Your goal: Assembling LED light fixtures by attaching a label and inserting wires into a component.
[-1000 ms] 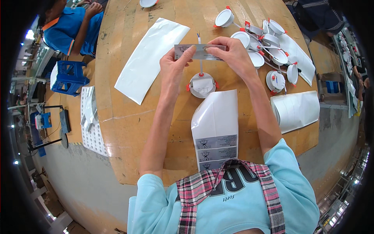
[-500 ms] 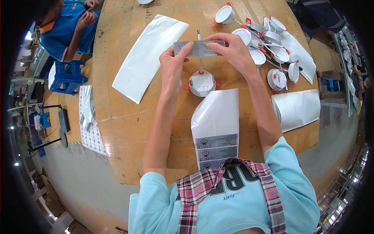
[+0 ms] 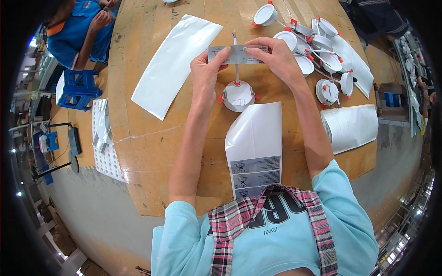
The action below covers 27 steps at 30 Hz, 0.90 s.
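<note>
A silver-grey printed label is stretched across the cable of a round white downlight. My left hand pinches the label's left part, thumb on top. On its right part, my right hand pinches with thumb and fingers. The downlight lies back side up just nearer to me, with red-tipped clips at its sides. Its cable runs away from me to the label, and the bare wire ends poke out beyond. Closer to me lies a white backing sheet with several grey labels on it.
Several white downlights with red clips are heaped at the far right. White sheets lie at left and right on the wooden table. A co-worker in blue sits at far left, near a blue stool.
The label and both my hands have moved very slightly away from me and to the right. Both hands keep their pinch.
</note>
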Each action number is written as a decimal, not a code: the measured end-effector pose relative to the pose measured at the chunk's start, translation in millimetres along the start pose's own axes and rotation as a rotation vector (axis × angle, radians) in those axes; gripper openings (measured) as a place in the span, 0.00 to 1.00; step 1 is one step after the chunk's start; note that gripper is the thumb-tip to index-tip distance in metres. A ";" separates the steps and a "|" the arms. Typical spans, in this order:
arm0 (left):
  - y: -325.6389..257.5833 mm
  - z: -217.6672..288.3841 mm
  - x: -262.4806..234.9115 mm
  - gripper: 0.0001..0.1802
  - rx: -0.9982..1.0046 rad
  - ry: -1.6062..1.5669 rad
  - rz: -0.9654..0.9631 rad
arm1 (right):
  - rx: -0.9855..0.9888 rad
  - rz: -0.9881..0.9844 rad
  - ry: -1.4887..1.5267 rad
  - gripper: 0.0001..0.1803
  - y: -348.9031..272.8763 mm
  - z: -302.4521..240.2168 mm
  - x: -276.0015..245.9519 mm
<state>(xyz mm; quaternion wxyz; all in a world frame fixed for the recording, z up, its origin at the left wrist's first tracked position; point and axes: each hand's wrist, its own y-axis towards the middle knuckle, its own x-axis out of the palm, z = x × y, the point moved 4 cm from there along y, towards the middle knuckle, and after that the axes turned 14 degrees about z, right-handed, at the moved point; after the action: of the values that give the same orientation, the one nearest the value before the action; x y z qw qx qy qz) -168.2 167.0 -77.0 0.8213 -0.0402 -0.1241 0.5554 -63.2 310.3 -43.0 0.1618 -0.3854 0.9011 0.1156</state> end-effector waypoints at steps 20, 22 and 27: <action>2.4 -6.1 -0.3 0.11 -0.040 -0.044 0.008 | -0.017 0.028 0.028 0.15 -0.6 1.4 0.8; 3.9 -7.4 -1.7 0.11 -0.045 -0.037 -0.004 | -0.024 0.031 0.009 0.16 -1.6 -1.9 0.9; 3.1 -7.6 -0.5 0.10 -0.057 -0.057 -0.012 | -0.014 0.042 0.024 0.16 -1.9 0.1 1.1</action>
<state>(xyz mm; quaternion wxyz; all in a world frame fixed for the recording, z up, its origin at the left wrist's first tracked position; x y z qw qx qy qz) -169.3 168.2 -85.1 0.8192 -0.0471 -0.1635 0.5477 -62.5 308.4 -43.7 0.1458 -0.3687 0.9101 0.1205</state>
